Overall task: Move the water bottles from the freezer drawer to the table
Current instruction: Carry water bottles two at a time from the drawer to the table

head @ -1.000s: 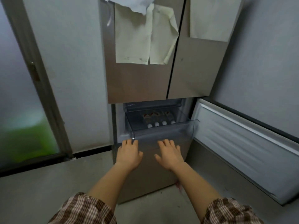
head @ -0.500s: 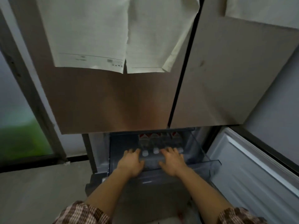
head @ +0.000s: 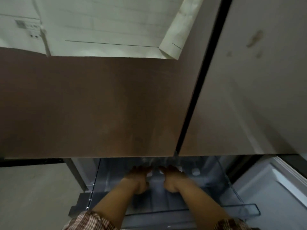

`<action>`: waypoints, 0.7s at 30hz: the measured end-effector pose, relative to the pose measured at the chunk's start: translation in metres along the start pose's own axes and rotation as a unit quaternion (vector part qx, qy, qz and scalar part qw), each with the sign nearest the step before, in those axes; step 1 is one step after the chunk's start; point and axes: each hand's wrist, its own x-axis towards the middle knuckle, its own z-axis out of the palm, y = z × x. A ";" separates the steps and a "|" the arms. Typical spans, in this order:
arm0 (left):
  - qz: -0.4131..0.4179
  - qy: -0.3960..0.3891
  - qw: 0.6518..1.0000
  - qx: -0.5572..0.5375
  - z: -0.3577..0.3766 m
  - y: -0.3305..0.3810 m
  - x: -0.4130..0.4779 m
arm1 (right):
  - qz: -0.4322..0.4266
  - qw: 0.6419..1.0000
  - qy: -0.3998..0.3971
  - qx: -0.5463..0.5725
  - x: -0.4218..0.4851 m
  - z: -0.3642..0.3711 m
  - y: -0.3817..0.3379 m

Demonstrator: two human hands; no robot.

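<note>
The clear plastic freezer drawer [head: 235,209] is pulled out below the fridge's upper doors. Several water bottles [head: 155,161] lie at its back, half hidden under the door edge; one white cap [head: 195,171] shows to the right of my hands. My left hand [head: 138,179] and my right hand [head: 172,178] reach side by side into the drawer, palms down, fingers stretched forward over the bottles' cap ends. The fingertips are in shadow. No bottle is lifted.
The brown upper fridge door [head: 99,105] and the grey one [head: 249,97] hang close above my hands, with papers [head: 103,27] stuck on them. The white open freezer door [head: 275,185] stands at the right. Grey floor [head: 33,196] lies at the left.
My view has moved closer and lower towards the fridge. Both hands have gone from the drawer's front edge deeper in, onto the bottles at the back.
</note>
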 end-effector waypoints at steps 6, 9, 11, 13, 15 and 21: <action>-0.014 -0.003 0.999 -0.048 -0.004 -0.002 -0.011 | 0.004 1.000 -0.030 0.006 -0.004 -0.004 -0.005; -0.029 -0.017 0.996 -0.078 -0.009 -0.006 -0.022 | 0.007 0.998 -0.053 0.043 -0.010 -0.010 -0.008; -0.060 -0.020 0.994 -0.089 -0.010 -0.007 -0.023 | 0.017 0.996 -0.062 0.056 -0.012 -0.017 -0.011; -0.091 -0.021 0.991 -0.097 -0.010 -0.008 -0.020 | 0.047 0.994 -0.043 0.090 -0.009 -0.019 -0.010; -0.108 -0.015 0.986 -0.123 -0.009 -0.007 -0.017 | 0.091 0.986 -0.005 0.141 -0.002 -0.014 -0.009; -0.137 -0.053 0.965 -0.216 -0.005 -0.014 -0.016 | 0.136 0.979 -0.024 0.147 0.010 0.004 -0.011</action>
